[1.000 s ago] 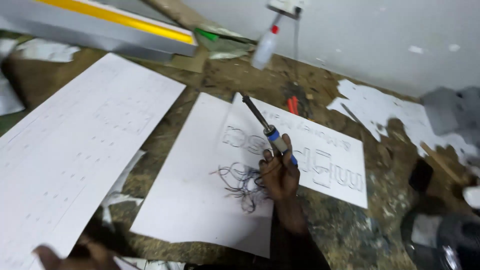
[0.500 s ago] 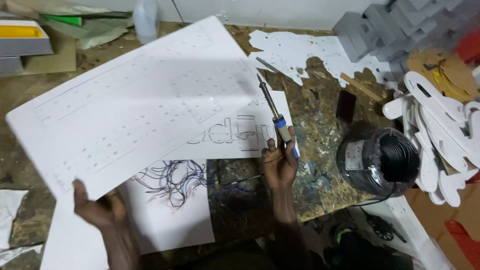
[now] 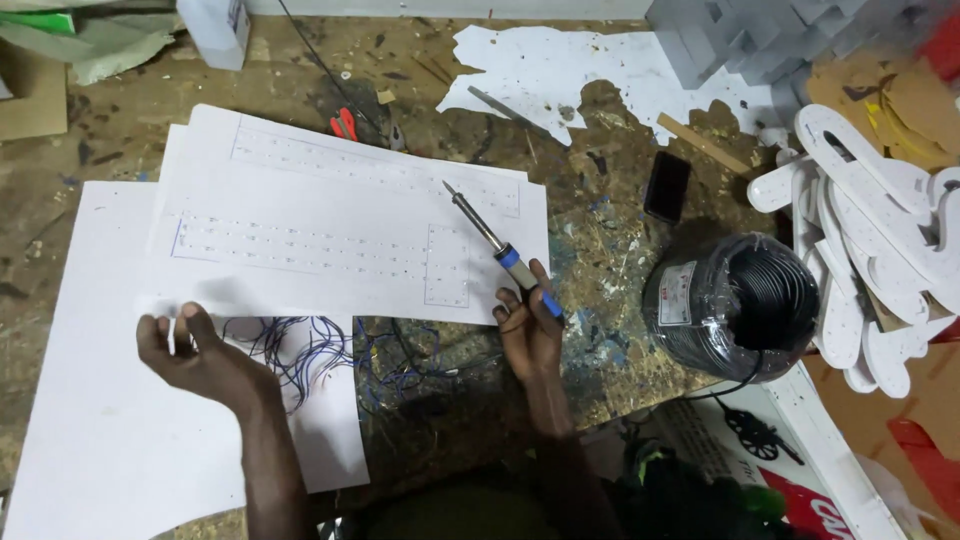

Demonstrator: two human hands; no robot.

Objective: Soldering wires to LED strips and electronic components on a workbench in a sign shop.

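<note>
1. Right hand (image 3: 530, 335) grips the soldering iron (image 3: 500, 250), tip over the white perforated board (image 3: 340, 235).
2. Left hand (image 3: 195, 350) pinches that board's near edge.
3. Wire coil (image 3: 745, 305) sits near, rightward.

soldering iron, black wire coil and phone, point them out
soldering iron (image 3: 505, 257), head view, on its blue handle
black wire coil (image 3: 752, 308), head view, on its wound side
phone (image 3: 667, 187), head view, on its dark face
</note>
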